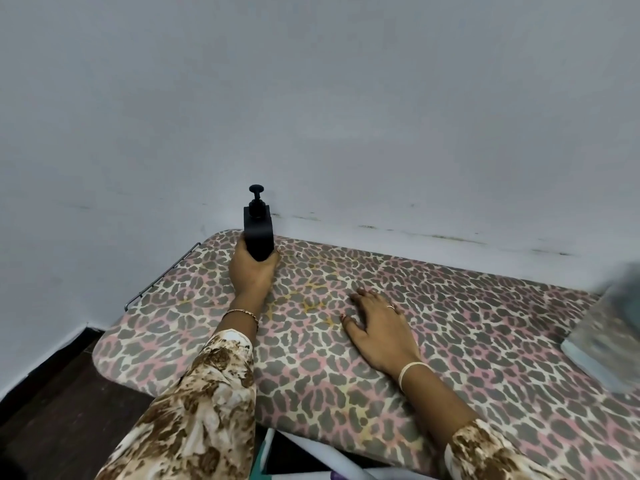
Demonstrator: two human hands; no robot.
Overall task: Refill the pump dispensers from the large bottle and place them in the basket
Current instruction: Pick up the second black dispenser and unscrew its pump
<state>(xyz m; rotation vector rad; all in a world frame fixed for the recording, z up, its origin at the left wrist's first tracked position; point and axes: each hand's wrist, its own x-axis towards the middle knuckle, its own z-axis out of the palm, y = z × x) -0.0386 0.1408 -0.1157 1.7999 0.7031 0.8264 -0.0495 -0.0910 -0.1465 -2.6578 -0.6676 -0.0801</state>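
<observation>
While left hand (254, 271) grips dispenser (258, 230) at far edge of board (450, 323); right hand (377, 327) flat.

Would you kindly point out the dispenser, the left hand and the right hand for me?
dispenser (258, 234): head view, on the front of its black body.
left hand (252, 273): head view, on the back of the hand.
right hand (381, 329): head view, on the back of the hand.

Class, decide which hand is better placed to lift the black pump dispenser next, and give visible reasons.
Left. The left hand holds the black pump dispenser round its base. The right hand lies flat on the patterned board, holding nothing, apart from the dispenser.
</observation>
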